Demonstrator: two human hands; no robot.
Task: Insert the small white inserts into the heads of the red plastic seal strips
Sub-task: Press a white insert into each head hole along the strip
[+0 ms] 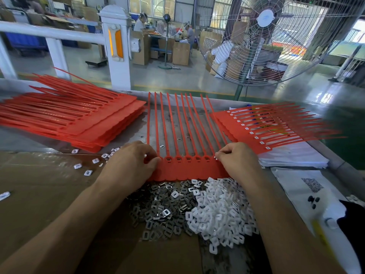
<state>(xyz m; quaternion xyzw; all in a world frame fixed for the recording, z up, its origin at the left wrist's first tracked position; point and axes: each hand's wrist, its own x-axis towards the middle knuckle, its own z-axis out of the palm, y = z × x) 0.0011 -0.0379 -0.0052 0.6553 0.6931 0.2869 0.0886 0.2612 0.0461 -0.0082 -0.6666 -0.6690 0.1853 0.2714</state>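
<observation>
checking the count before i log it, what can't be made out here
- Head view: outer heads of the red strip sheet lie hidden under the left hand and right hand.
- Whether the right hand pinches a white insert: too small to tell.
- Stack at right: blurred tails.

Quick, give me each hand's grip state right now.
Left hand: fingers curled, gripping the left end of the red seal strip sheet.
Right hand: fingertips pinched at the sheet's right-end head; whether they hold a white insert cannot be told.
</observation>
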